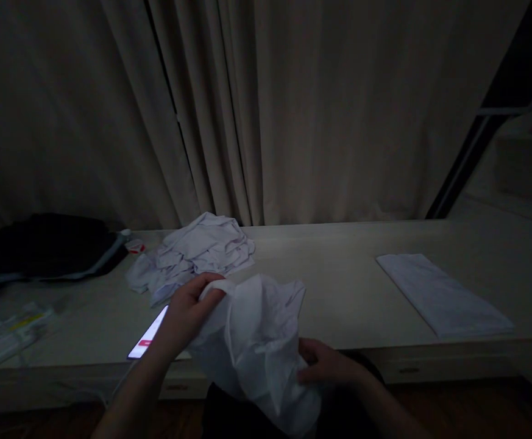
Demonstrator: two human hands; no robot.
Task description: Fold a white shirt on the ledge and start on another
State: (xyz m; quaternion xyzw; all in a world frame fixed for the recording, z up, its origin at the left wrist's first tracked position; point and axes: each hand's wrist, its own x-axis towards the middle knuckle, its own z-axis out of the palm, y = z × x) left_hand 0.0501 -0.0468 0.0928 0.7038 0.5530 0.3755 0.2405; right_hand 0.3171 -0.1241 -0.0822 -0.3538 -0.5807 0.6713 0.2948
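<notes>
From the head view, a white cloth (256, 341) was held above the near edge of the table (339, 286), partly hanging below it towards the lap. The left hand (187, 311) was clamped on an upper corner of the cloth, fingers curled over the hem. The right hand (327, 363) was closed on a lower fold at the side, well apart from the left.

A lit phone (149, 334) lay on the table just beside the left wrist. It could, by judgement, be caught by a swing of the cloth or forearm and be pushed off the near edge. The room was very dim, so a hem could be misjudged and the cloth be gripped unevenly. The hanging part could also slip down if the right grip were loosened.

A crumpled pile (197, 253) lay behind the left hand, near enough for the cloth to be dragged into it. A folded cloth (443, 296) lay well apart at the right.

No container could be made out. A dark bundle (46, 244) lay at far left; whether it was a bag could not be told.
</notes>
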